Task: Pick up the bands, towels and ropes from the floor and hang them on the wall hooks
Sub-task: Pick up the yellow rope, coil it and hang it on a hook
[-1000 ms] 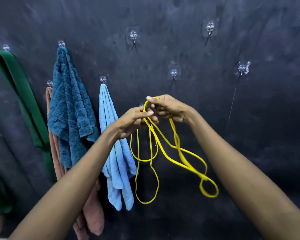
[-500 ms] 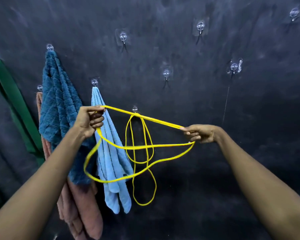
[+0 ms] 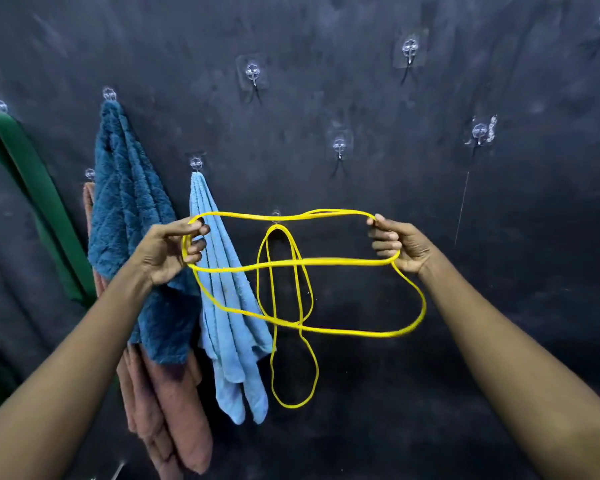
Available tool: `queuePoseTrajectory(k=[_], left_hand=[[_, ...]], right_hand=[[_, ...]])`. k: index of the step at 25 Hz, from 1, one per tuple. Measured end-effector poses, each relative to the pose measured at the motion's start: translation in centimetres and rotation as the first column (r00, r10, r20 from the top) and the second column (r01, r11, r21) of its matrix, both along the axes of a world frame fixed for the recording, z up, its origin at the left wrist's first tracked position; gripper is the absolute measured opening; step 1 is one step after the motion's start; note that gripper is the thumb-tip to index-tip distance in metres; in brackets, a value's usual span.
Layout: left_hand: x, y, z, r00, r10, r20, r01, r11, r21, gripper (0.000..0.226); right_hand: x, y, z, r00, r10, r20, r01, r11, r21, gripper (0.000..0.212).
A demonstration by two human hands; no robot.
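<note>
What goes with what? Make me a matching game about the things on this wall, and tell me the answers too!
Things:
1. green band
2. dark blue towel
3. pink towel
4. front yellow band

Places:
A. held between the left hand and the right hand
B. farthest left on the wall
C. partly hidden behind another towel
D. hanging in front of the pink towel

Pairs: 1-B, 2-D, 3-C, 4-A
</note>
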State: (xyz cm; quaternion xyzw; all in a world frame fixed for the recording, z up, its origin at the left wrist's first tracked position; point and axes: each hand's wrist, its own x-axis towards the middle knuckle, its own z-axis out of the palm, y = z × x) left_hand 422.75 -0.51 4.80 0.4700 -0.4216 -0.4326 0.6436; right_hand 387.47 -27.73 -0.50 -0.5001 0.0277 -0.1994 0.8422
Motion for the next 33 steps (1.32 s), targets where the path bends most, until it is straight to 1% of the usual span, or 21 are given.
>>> queuePoseTrajectory(k=[1, 2, 4, 5, 8, 10, 12, 13, 15, 16, 18, 19, 20, 21, 23, 25, 27, 30, 31, 33], left_hand=[[-0.3, 0.0, -0.2, 0.998, 0.000, 0.066, -0.002, 0.999, 0.035, 0.025], [-0.7, -0.2, -0.4, 0.990, 0.006, 0.140, -0.017, 0.997, 0.076, 0.030], [-1.4, -0.7, -0.9, 0.965, 0.000, 0.263, -0.043, 0.987, 0.158, 0.050], [-1.6, -0.7, -1.1, 0.954, -0.032, 0.298, -0.027, 0.981, 0.191, 0.058], [-2.4, -1.0, -1.5, 0.913, -0.234, 0.334, 0.121, 0.938, 0.324, 0.067], [-3.1, -1.2, -1.7, 0.903, -0.331, 0.274, 0.222, 0.905, 0.362, 0.070], [-3.9, -1.7, -1.7, 0.916, -0.361, 0.174, 0.299, 0.905, 0.303, 0.068], [-4.4, -1.9, -1.6, 0.919, -0.369, 0.138, 0.323, 0.907, 0.271, 0.071], [-5.8, -2.6, -1.3, 0.931, -0.353, 0.091, 0.330, 0.922, 0.202, 0.075], [-6.4, -3.0, -1.1, 0.948, -0.308, 0.079, 0.293, 0.943, 0.159, 0.072], [-7.5, -3.7, -0.6, 0.974, -0.221, 0.056, 0.217, 0.974, 0.066, 0.055], [-8.1, -3.9, -0.2, 0.977, -0.209, 0.045, 0.207, 0.978, 0.037, 0.048], [-8.7, -4.0, 0.4, 0.975, -0.214, 0.054, 0.212, 0.977, 0.027, 0.039], [-9.3, -4.0, 1.1, 0.972, -0.214, 0.096, 0.212, 0.977, 0.028, 0.030], [-10.1, -4.1, 2.3, 0.953, -0.148, 0.266, 0.141, 0.989, 0.046, 0.015], [-10.5, -4.5, 3.4, 0.913, -0.056, 0.405, 0.049, 0.998, 0.029, 0.012], [-10.8, -4.9, 4.1, 0.902, 0.012, 0.431, -0.002, 1.000, -0.024, 0.013], [-10.7, -5.0, 4.8, 0.905, 0.025, 0.425, 0.003, 0.998, -0.066, 0.018], [-10.5, -5.0, 4.8, 0.905, 0.011, 0.426, 0.018, 0.998, -0.064, 0.021], [-10.1, -4.9, 4.8, 0.912, -0.025, 0.409, 0.048, 0.998, -0.048, 0.024]], right_hand=[[0.6, 0.4, 0.3, 1.000, -0.001, 0.011, 0.001, 1.000, -0.007, 0.014], [1.1, 0.9, 0.6, 1.000, -0.012, 0.003, 0.012, 1.000, -0.019, 0.017], [2.0, 1.7, 1.4, 0.999, -0.021, -0.024, 0.020, 0.998, -0.053, 0.018], [2.4, 2.1, 1.7, 0.999, -0.018, -0.033, 0.016, 0.997, -0.080, 0.017], [3.6, 3.3, 2.7, 0.997, -0.031, -0.064, 0.020, 0.985, -0.173, 0.015], [4.3, 4.1, 3.2, 0.995, -0.040, -0.094, 0.019, 0.976, -0.215, 0.015], [4.8, 4.6, 3.6, 0.989, -0.058, -0.134, 0.020, 0.962, -0.273, 0.013], [5.1, 4.9, 3.7, 0.986, -0.072, -0.153, 0.022, 0.951, -0.308, 0.013], [5.6, 5.4, 4.0, 0.979, -0.091, -0.180, 0.016, 0.925, -0.380, 0.014], [5.9, 5.6, 4.1, 0.977, -0.097, -0.190, 0.011, 0.912, -0.411, 0.015], [6.4, 6.2, 4.5, 0.971, -0.124, -0.207, 0.012, 0.881, -0.472, 0.015], [6.6, 6.5, 4.8, 0.964, -0.152, -0.216, 0.022, 0.861, -0.508, 0.014], [6.7, 6.6, 5.0, 0.957, -0.178, -0.228, 0.027, 0.840, -0.542, 0.013], [6.7, 6.7, 5.3, 0.953, -0.189, -0.238, 0.022, 0.824, -0.566, 0.012], [6.6, 6.8, 5.7, 0.955, -0.165, -0.247, -0.012, 0.809, -0.587, 0.011], [6.6, 7.2, 6.2, 0.957, -0.161, -0.240, -0.022, 0.789, -0.615, 0.014], [6.6, 7.6, 6.7, 0.956, -0.185, -0.229, -0.009, 0.758, -0.652, 0.017], [6.9, 7.9, 6.9, 0.949, -0.234, -0.212, 0.028, 0.730, -0.683, 0.015], [7.1, 8.0, 6.8, 0.949, -0.243, -0.200, 0.044, 0.733, -0.679, 0.012], [7.6, 8.0, 6.7, 0.964, -0.227, -0.138, 0.091, 0.769, -0.632, 0.008]])
